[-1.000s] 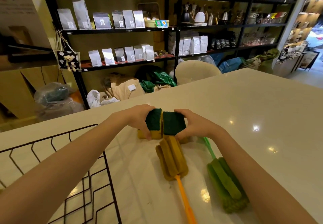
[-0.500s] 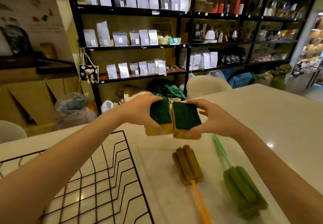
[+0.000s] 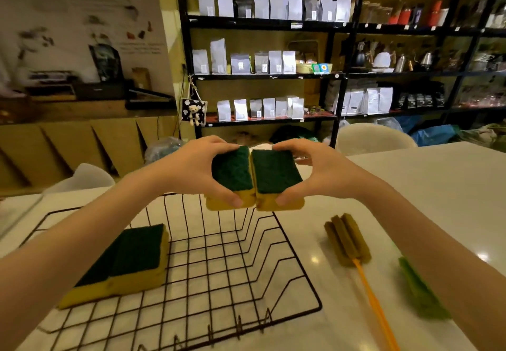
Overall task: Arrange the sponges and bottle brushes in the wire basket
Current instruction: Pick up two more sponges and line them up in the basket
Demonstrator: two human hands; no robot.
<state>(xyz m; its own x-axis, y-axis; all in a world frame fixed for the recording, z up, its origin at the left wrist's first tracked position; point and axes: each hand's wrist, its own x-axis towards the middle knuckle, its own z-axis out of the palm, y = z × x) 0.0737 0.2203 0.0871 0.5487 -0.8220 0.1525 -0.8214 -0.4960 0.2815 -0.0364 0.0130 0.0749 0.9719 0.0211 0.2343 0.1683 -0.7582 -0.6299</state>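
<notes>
My left hand [image 3: 191,168] holds one green-and-yellow sponge [image 3: 232,175], and my right hand [image 3: 325,172] holds a second sponge [image 3: 275,177]. The two are pressed side by side in the air above the far edge of the black wire basket [image 3: 290,244]. Two more sponges [image 3: 128,260] lie side by side inside the basket at its left. A brown bottle brush with an orange handle [image 3: 347,238] lies on the white table right of the basket. A green bottle brush [image 3: 419,290] lies further right, partly hidden by my right forearm.
The white table [image 3: 427,186] stretches to the right. Beyond its far edge stand white chairs [image 3: 375,138] and a black shelf unit [image 3: 273,74] with pouches and kettles. Bags lie on the floor under the shelves.
Both hands have lifted the two sponges off the table and carried them left, over the basket. The view has swung left, showing the sponges lying in the basket.
</notes>
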